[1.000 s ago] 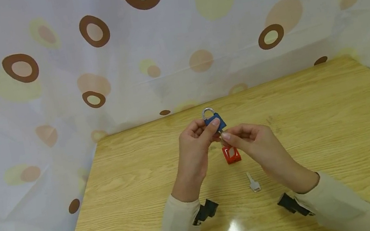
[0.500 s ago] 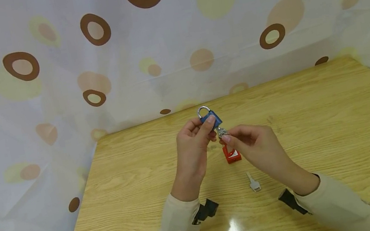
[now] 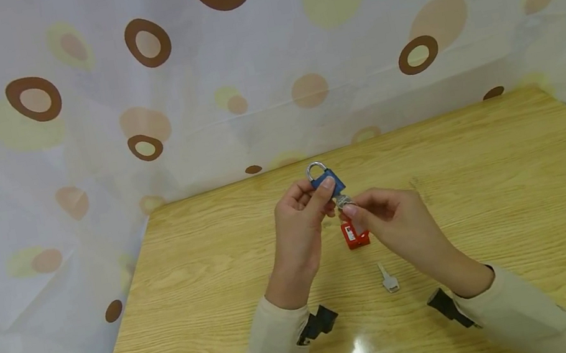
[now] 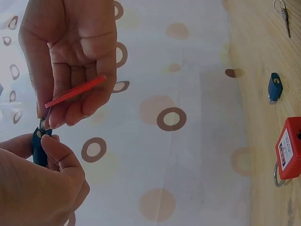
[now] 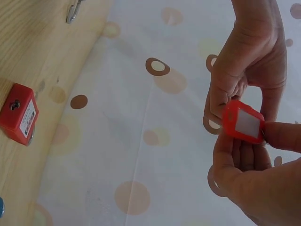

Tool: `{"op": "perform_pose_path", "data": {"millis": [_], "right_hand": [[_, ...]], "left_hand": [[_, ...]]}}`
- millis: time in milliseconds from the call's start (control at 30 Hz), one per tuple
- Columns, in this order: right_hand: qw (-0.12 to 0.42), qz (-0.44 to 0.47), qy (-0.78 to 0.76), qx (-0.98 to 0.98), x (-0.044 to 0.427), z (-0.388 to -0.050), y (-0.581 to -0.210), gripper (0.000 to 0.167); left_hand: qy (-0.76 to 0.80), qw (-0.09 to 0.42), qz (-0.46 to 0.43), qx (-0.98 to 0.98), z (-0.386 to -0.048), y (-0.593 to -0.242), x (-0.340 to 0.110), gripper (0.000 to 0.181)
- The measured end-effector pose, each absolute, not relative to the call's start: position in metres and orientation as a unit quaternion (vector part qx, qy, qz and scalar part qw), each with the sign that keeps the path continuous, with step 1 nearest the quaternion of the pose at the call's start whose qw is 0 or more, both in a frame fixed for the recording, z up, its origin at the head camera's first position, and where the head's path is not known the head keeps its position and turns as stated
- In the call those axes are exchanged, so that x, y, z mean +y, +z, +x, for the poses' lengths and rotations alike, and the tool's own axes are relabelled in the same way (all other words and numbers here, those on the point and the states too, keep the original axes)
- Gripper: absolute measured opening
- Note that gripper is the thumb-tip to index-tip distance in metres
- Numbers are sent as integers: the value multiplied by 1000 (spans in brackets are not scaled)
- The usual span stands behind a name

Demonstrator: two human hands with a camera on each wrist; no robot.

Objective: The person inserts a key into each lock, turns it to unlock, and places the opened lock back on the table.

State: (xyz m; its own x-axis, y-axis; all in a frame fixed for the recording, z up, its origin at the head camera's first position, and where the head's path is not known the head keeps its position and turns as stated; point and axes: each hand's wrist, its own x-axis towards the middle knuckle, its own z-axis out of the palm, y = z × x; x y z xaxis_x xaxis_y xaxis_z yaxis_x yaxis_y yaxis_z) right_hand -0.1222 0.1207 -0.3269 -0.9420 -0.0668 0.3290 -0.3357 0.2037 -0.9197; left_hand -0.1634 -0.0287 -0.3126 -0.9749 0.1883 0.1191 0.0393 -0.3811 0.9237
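Note:
Tilted in the air, a blue padlock with a closed shackle is held between the thumb and fingers of the left hand. Thumb and fingers of the right hand pinch a silver key at the padlock's lower end; how far it is inserted cannot be told. A red tag with a pale window hangs by the right fingers. The left wrist view shows the left hand below the right hand, with the red tag edge-on.
On the wooden table, a red padlock lies below the hands and a loose silver key nearer the front. Another blue padlock and a key on a ring also lie there. A patterned cloth stands behind.
The key's head has turned to show its broad face, and the red tag has swung right. The held padlock dipped left, then came back right. Both hands keep their grip.

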Motion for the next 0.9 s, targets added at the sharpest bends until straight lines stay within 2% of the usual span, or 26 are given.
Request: {"op": "perform_pose_path", "data": {"millis": [233,433,700,833,900], "right_hand": [[40,116,660,-742,131,-124,-320,33],[37,131,657,-741,135,-128,-320,30],[8,122,691,-712,139,-124,-313,26],[-48,136,739,-658,144,-126,-316,17],[-91,148,770,-614,147,-128,-318,19]], "left_hand": [[823,43,110,555,-163,-313,-29,5],[814,50,123,565,-163,-314,-28,6],[817,85,139,553,-160,-313,-27,9],[822,115,153,537,-160,-313,-28,7],[825,131,161,526,-160,-313,-28,15]]}}
